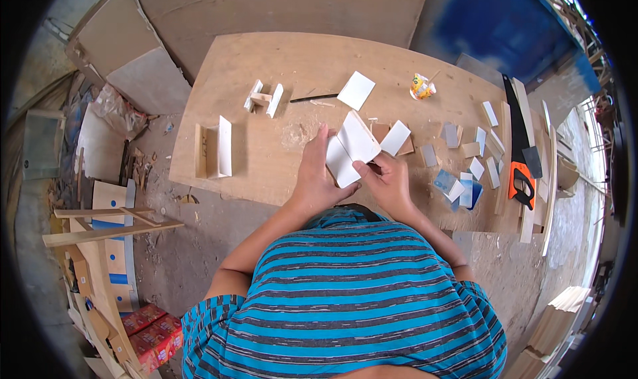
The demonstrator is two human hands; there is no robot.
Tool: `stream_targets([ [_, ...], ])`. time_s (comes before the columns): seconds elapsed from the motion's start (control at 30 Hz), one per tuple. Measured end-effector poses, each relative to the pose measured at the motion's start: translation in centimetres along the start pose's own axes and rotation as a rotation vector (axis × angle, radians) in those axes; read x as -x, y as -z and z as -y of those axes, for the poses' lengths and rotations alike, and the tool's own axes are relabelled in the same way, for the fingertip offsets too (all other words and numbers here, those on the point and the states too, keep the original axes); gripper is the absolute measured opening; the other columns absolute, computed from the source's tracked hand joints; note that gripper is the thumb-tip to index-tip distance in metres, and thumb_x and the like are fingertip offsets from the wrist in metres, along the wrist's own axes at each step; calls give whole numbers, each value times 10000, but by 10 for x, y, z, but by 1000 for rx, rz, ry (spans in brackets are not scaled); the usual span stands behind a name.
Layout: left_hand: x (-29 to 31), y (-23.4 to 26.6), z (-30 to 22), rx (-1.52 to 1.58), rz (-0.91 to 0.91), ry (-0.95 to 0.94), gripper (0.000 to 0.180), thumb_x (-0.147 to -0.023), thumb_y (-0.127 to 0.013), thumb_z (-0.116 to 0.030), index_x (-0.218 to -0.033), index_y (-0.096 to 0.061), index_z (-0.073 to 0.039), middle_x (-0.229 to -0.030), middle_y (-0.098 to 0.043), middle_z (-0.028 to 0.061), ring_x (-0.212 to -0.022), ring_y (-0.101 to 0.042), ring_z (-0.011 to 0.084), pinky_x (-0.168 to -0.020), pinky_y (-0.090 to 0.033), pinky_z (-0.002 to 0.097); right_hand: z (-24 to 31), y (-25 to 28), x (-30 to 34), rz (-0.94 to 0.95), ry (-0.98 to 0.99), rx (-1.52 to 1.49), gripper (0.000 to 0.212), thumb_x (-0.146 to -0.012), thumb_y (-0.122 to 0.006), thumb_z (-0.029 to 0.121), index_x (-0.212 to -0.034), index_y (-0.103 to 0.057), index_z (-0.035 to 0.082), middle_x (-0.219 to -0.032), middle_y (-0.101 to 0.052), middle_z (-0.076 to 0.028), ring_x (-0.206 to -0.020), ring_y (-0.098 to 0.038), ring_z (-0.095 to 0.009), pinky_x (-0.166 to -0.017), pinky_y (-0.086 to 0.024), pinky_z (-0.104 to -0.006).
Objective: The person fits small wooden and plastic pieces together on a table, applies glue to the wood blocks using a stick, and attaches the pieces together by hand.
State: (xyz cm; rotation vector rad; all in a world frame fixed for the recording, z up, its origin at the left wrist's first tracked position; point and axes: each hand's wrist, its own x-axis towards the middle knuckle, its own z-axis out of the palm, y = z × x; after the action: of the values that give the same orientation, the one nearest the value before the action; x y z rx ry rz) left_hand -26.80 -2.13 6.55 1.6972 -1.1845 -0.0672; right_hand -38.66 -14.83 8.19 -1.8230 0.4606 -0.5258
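Over the near edge of the plywood table [266,180], both hands hold white-faced wooden boards [359,140] that meet at an angle. My left hand [316,172] is closed around the left board, its fingers along the outer side. My right hand [388,184] grips the lower right corner, thumb on the white face. Whether the boards are fixed together cannot be seen. Just right of them, a small white panel [396,138] rests partly on a brown wood block [405,148]. Beyond them lies a white square panel [356,91].
An H-shaped wooden piece [262,99] and a U-shaped one [222,150] stand at the left. A black stick [314,98] and a patterned paper cup [421,87] are farther back. Several small offcuts [476,168], a handsaw [521,146] and long wood strips [549,193] lie at the right.
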Motion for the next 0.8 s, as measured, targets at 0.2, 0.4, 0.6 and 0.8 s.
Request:
stream_targets([
  [0.2,-2,-1,-3,-11,10,34,1205,-528,-854,-186,-1469,-127,12,-1297,-448,231,-1182,-438,408,-1003,-364,476,3,1,-2,-7,6,11,187,-838,-686,112,-903,-666,-62,-767,-643,-161,-707,-656,-172,-612,-520,-297],
  [0.4,-5,-3,-2,-77,-1,58,1203,-533,-856,-187,-1469,-126,7,-1289,-450,244,-1195,-432,413,-1009,-362,490,-10,-8,-2,6,-39,-241,194,-848,-640,35,-1010,-647,-70,-897,-681,-110,-796,-642,-131,-674,-530,-272],
  [0.6,-7,0,-4,-21,30,181,1217,-532,-867,-200,-1458,-111,29,-1360,-352,274,-1224,-406,419,-1017,-358,491,-26,-5,-5,96,-201,-515,303,-838,-601,-16,-1136,-590,-67,-983,-660,-63,-834,-620,-102,-704,-518,-254],
  [0.8,-5,-3,3,48,-45,187,1275,-519,-891,-234,-1456,-67,32,-1460,-181,285,-1309,-324,427,-1068,-308,478,-32,-6,-6,103,-307,-602,308,-842,-604,1,-1148,-583,-23,-1033,-634,-54,-939,-588,-116,-839,-470,-263],
])
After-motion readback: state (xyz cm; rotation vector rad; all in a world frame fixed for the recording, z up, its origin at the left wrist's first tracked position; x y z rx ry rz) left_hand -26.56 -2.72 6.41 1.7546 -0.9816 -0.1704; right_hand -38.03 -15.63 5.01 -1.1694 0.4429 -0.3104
